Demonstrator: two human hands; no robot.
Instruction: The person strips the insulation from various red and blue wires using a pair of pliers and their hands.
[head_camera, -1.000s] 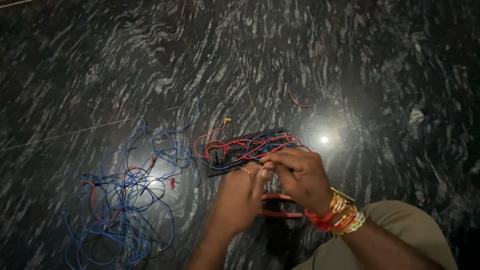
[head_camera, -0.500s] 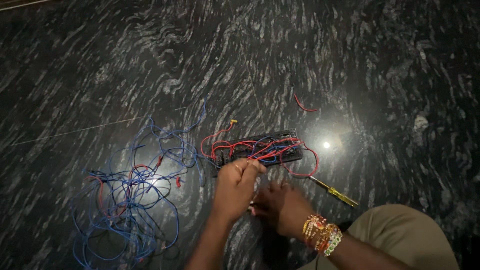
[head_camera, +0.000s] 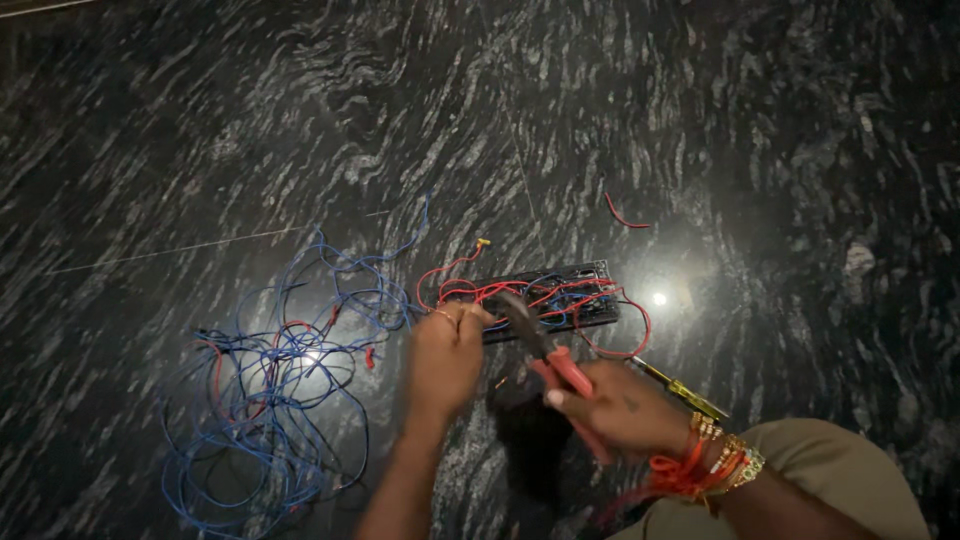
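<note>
Left hand (head_camera: 445, 360): we pinch a wire at the switch board (head_camera: 545, 297).
Right hand (head_camera: 620, 405): we grip red-handled pliers (head_camera: 548, 352).
Progress: board partly wired, we judge; blue wire tangle (head_camera: 270, 400) unused.

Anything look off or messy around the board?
Yes. A stray red wire scrap lies alone beyond the black board, and blue wire sprawls in a tangled heap left of the left hand. The right hand holds red-handled pliers.

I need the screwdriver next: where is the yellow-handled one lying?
In the head view, the yellow-handled screwdriver lies on the floor, right of the right hand, just below the wired board.
</note>
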